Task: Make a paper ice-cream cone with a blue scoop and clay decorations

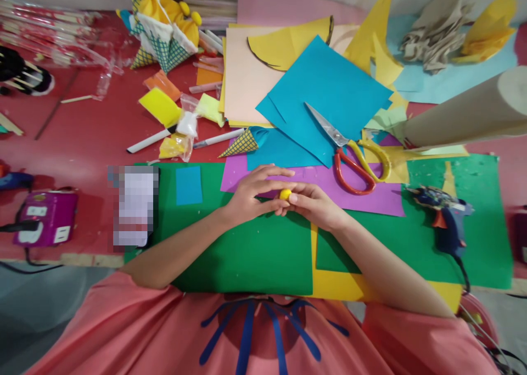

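Both of my hands meet over the green paper sheet [247, 254] at the middle of the table. My left hand [251, 191] lies on top with its fingers stretched out flat. My right hand [315, 205] is under and beside it, palm partly up. A small yellow ball [285, 194], like soft clay, is pressed between the two hands. A purple sheet [370, 196] lies just beyond my fingers.
Red-and-yellow scissors [354, 158] rest on blue paper [329, 89]. A blue glue gun [447, 218] lies at the right. A small patterned cone [242, 143], clay packets [181, 125], a paper roll [465, 114], a purple box [47, 218] and finished cones [164, 29] surround the work area.
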### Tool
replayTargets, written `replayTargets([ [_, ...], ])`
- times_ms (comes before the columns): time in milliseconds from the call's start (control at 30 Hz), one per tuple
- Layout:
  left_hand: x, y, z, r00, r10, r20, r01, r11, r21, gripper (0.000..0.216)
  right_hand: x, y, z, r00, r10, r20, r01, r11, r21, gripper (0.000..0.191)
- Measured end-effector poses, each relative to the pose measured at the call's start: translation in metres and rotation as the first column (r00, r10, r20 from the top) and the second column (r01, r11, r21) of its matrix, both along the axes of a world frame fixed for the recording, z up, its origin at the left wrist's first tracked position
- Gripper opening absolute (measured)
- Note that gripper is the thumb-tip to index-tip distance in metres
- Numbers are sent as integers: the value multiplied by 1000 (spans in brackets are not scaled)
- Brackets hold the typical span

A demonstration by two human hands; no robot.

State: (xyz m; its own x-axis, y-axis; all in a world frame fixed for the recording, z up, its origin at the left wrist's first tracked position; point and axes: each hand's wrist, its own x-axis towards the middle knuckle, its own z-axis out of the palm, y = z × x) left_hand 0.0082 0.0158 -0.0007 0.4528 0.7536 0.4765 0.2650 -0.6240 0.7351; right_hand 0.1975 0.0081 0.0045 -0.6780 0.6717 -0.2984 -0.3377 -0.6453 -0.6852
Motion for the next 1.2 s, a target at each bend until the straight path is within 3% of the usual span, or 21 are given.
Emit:
replayTargets([
  [100,0,0,-1,1000,-7,-7,7,1000,5,39,0,1,0,1000,1,5,-1,1000,20,25],
  [333,-1,-1,1,999,40,-11,-40,996,77,21,1,0,-1,1000,20,21,-20,1000,17,32],
  [533,1,0,0,998,51,-35,-48,994,96,39,1,0,-1,999,-25,24,25,1000,10,24],
  [833,0,-3,0,990,133,-53,-119,968,220,21,0,-1,-3,998,-17,55,17,1000,7,35],
  [1000,0,-3,2,979,119,-164,-94,984,152,33,1,0,-2,993,-71,94,69,997,25,27],
  [1200,-1,-2,0,995,69,-73,-61,992,106,25,0,-1,-3,999,-34,23,33,999,23,28],
])
